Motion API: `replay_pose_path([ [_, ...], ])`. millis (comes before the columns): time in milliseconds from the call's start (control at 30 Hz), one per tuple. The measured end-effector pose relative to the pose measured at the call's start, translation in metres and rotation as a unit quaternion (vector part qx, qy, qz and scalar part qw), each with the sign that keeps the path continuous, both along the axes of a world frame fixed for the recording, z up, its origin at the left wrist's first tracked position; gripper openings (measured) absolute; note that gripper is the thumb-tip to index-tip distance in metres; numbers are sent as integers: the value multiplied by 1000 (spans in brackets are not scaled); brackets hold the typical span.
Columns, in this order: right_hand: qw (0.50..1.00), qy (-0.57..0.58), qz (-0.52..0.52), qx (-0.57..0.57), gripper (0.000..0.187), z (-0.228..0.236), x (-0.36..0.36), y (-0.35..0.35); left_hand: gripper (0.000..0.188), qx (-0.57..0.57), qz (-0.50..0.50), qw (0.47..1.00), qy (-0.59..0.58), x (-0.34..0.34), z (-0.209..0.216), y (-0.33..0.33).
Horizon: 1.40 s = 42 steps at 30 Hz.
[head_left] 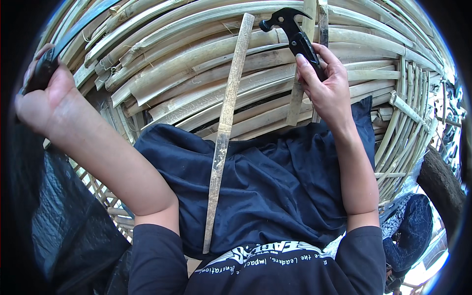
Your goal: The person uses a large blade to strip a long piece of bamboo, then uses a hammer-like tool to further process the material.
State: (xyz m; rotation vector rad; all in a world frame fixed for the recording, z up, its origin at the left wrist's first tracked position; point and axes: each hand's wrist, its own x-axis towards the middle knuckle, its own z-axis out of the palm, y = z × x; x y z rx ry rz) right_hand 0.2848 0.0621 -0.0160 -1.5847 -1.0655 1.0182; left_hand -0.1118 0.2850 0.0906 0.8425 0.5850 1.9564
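Note:
At the upper left, my left hand (51,93) is closed around the black handle (43,71) of a long-bladed tool. Its bluish flat blade (81,25) runs up and out of view, so its kind is not shown. My right hand (327,81) grips a small black claw hammer (297,34) by its folding-tool style handle, head upward, above the bamboo slats. Between my arms, a narrow wooden strip (228,110) lies lengthwise over the dark cloth on my lap (280,182). Its far end rests over the slats, and neither hand touches it.
Split bamboo slats (196,59) form the curved surface ahead. Two upright strips (295,101) cross them beside the hammer. A bamboo lattice (410,108) stands at right, near a dark log (442,177) and patterned dark cloth (413,231). Black plastic sheeting (64,206) hangs at lower left.

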Motion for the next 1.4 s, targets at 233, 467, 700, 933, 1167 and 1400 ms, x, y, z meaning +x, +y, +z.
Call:
replay_pose_path([
  [233,981,-183,38,49,30,10,-9,-1,48,-123,-14,990,-75,29,-45,19],
  [467,978,-186,89,21,31,19,1,-1,52,-195,-17,972,-130,34,-73,27],
  [700,967,-217,136,-12,29,22,8,-4,48,-214,-73,951,-210,34,-91,34],
  [933,965,-221,141,-5,29,19,8,-4,50,-277,-28,941,-193,35,-105,43],
  [1167,967,-203,154,1,30,22,5,-2,46,-331,-41,942,27,47,-111,28],
  [1400,967,-196,158,-23,30,21,11,-4,59,-479,41,763,432,39,-90,11],
])
